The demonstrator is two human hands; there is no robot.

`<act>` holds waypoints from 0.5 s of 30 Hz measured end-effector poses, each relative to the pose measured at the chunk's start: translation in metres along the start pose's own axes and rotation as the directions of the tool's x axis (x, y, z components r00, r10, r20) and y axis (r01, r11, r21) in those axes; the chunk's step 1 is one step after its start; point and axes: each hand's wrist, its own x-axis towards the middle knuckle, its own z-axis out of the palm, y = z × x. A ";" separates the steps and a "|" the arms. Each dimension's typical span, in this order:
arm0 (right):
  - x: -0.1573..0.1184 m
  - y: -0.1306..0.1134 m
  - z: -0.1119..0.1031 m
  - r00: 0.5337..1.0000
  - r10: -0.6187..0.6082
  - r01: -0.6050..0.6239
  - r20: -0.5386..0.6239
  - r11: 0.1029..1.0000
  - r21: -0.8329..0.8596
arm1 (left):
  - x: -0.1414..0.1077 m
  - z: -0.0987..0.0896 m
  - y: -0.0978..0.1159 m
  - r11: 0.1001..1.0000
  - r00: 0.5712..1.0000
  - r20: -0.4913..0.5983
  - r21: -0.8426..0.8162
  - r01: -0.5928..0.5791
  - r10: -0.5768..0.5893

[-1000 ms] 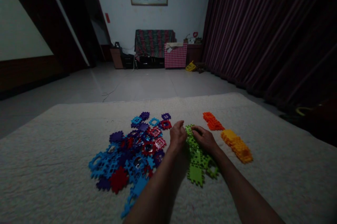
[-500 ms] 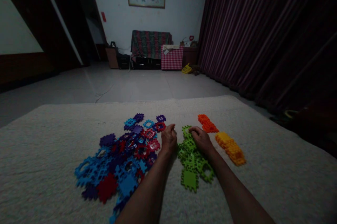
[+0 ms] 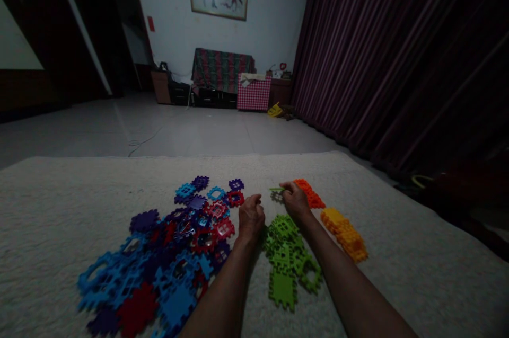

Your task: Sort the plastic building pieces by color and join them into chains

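Note:
My right hand (image 3: 295, 200) pinches a green piece (image 3: 277, 189), seen edge-on and lifted above the mat. Below it lies a pile of green interlocking pieces (image 3: 284, 253). My left hand (image 3: 251, 217) is beside that pile on its left, fingers curled, and whether anything is between them is too small to make out. Left of it spreads a mixed heap of blue, purple and red pieces (image 3: 175, 253). Orange pieces (image 3: 309, 194) lie just right of my right hand, and a row of yellow pieces (image 3: 345, 233) lies beyond my right forearm.
A pale mat (image 3: 91, 179) lies under the pieces. Past its far edge is a tiled floor with a thin cable (image 3: 139, 142). Against the back wall stand a cloth-covered item (image 3: 222, 69) and a checked-cloth box (image 3: 254, 93). Dark curtains (image 3: 358, 62) hang at right.
My right hand has raised the green piece off the mat and tilted it edge-on. The left hand stays near the green pile. The view has shifted slightly.

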 end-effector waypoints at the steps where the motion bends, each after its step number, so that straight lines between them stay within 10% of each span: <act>1: -0.001 0.001 -0.001 1.000 0.020 -0.019 0.011 0.999 -0.041 | 0.001 0.000 0.000 1.000 1.000 -0.006 -0.007 0.013 -0.013; 9: -0.004 -0.013 -0.005 0.984 0.179 -0.163 0.023 0.937 -0.307 | 0.004 -0.001 0.003 0.989 0.990 -0.046 -0.064 0.133 -0.136; 15: -0.005 -0.039 0.011 0.968 0.245 -0.144 0.060 0.734 -0.664 | 0.004 -0.001 0.005 0.988 0.988 -0.059 -0.069 0.141 -0.145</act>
